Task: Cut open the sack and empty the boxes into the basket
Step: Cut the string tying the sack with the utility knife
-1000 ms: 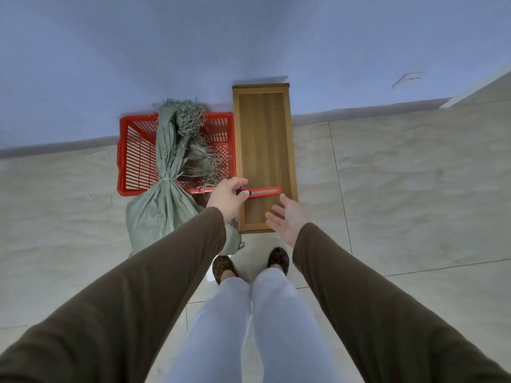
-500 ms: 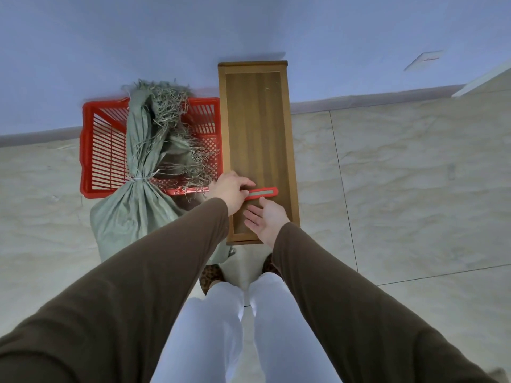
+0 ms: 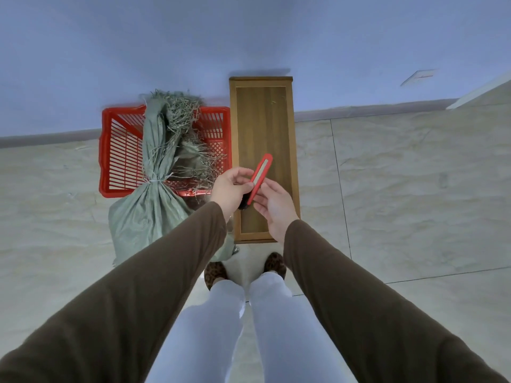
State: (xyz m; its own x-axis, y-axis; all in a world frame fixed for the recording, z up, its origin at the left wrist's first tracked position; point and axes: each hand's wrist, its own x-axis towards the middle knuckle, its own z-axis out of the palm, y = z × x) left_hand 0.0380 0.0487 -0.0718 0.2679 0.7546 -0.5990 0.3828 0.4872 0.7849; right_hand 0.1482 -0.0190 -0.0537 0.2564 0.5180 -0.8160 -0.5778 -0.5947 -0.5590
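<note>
So we're standing over everything looking straight down, and our left hand [image 3: 229, 189] is curled around the near end of a red utility knife [image 3: 260, 176], thumb and fingers wrapped on it, with the knife angled up and away toward the far right. Our right hand [image 3: 273, 203] is right against the knife's near half too, fingers bent and touching its edge, looks like a light pinch on it rather than a full grip. Both hands are up in the air above the near part of the wooden surface [image 3: 264, 128], a long narrow brown bench that runs away from us toward the wall [image 3: 249, 37]. Just left of it sits the red basket [image 3: 121, 150], slatted plastic, pushed up near the wall. The green sack [image 3: 149, 214] is on the floor at the basket's near edge, with its tied neck and frayed top flopped over into the basket; a thin tie cinches it about where it crosses the basket rim. We can't see any boxes, the sack is closed up. Brown sleeves [image 3: 166, 272] run down both arms, pale trousers [image 3: 210, 327] below, and patterned slippers [image 3: 215, 272] poke out on the tiled floor [image 3: 414, 189] near the bench's close end.
</note>
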